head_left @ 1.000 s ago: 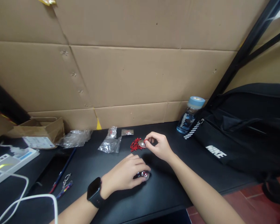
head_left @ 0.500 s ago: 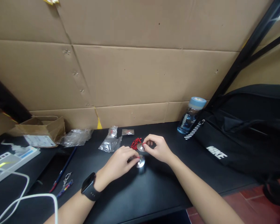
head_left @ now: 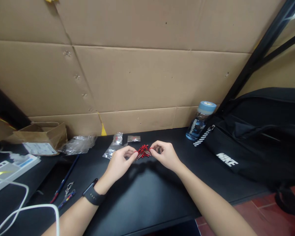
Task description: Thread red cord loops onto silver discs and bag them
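Both my hands meet over the middle of a black table (head_left: 147,200). My left hand (head_left: 119,162), a dark watch on its wrist, is closed in a pinch on a small silver round piece that is mostly hidden by the fingers. My right hand (head_left: 165,154) is closed in a pinch on another small metal piece tied to a bundle of red cord (head_left: 143,150). The red cord bunches between the two sets of fingertips, just above the table.
Small clear plastic bags (head_left: 114,147) lie behind the hands. A cardboard box (head_left: 43,136) and crumpled plastic sit at the left, with a white cable (head_left: 27,208), a pen and a key ring. A blue bottle (head_left: 201,120) and a black bag (head_left: 255,141) stand right.
My left hand lifted the silver round piece from the near table and carried it away from me up to the red cord. My right hand stayed in place, holding its piece.
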A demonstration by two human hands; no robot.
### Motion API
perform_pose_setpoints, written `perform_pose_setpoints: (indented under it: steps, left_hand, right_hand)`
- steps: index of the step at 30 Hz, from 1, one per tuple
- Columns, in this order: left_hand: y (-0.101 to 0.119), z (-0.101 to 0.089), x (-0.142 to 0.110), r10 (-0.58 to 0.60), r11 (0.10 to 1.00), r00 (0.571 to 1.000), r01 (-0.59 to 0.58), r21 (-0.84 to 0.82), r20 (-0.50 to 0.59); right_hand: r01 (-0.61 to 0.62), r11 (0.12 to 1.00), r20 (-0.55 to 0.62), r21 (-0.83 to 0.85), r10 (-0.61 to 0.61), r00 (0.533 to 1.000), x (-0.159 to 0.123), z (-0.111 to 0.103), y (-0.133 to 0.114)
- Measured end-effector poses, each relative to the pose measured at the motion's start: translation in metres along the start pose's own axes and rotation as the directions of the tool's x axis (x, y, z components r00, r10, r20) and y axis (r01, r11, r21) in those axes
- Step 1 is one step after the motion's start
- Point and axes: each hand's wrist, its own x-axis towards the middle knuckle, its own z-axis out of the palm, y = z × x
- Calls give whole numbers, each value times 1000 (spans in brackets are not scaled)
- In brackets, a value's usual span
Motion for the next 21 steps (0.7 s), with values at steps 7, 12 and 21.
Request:
perform_pose_setpoints:
  steps: [7, 12, 21]
  left_hand:
    - [-5, 7, 5, -206, 909, 978, 207, -361, 40]
    - [1, 10, 3, -220, 879, 968, 251, -406, 122]
    - [2, 9, 2, -251, 875, 965, 257, -410, 70]
  right_hand:
    - [-60, 983, 7, 176, 59, 998, -5, 14, -8]
    - [-69, 960, -7, 273, 74, 997, -7, 21, -9]
    - [8, 962, 12, 272, -11, 1000, -8, 24, -6]
